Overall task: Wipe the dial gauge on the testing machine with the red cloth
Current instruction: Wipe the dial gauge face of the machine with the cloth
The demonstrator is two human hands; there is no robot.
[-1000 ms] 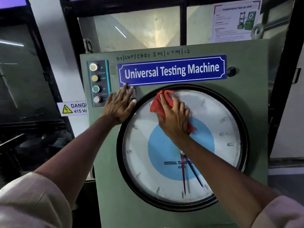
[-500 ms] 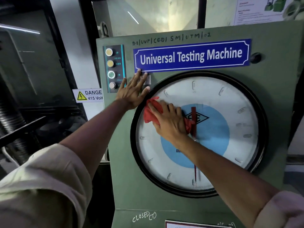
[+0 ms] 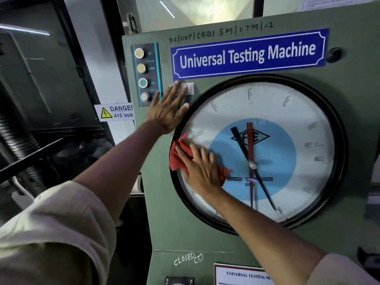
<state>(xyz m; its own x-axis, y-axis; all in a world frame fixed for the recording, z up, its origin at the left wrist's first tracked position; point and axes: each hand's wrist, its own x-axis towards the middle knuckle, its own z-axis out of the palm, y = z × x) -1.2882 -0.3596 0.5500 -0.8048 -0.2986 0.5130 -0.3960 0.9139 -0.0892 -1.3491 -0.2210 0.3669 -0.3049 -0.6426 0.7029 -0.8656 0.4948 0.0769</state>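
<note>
The dial gauge (image 3: 292,112) is a large round face with a black rim, a white scale, a blue centre and a red and a black pointer, set in the green testing machine (image 3: 205,239). My right hand (image 3: 200,167) lies flat on the left part of the glass and presses the red cloth (image 3: 176,159) against it; the cloth sticks out past my fingers to the rim. My left hand (image 3: 167,112) rests flat with fingers spread on the green panel, just above and left of the dial's rim, holding nothing.
A button strip (image 3: 145,75) with UP, DOWN and ON buttons sits just left of my left hand. The blue "Universal Testing Machine" plate (image 3: 246,55) is above the dial. A 415-volt danger sign (image 3: 115,113) and dark machinery (image 3: 22,145) are to the left.
My right hand has slid the cloth from the dial's top left down to its left side. The view has moved closer and lower. My left hand stays braced on the panel.
</note>
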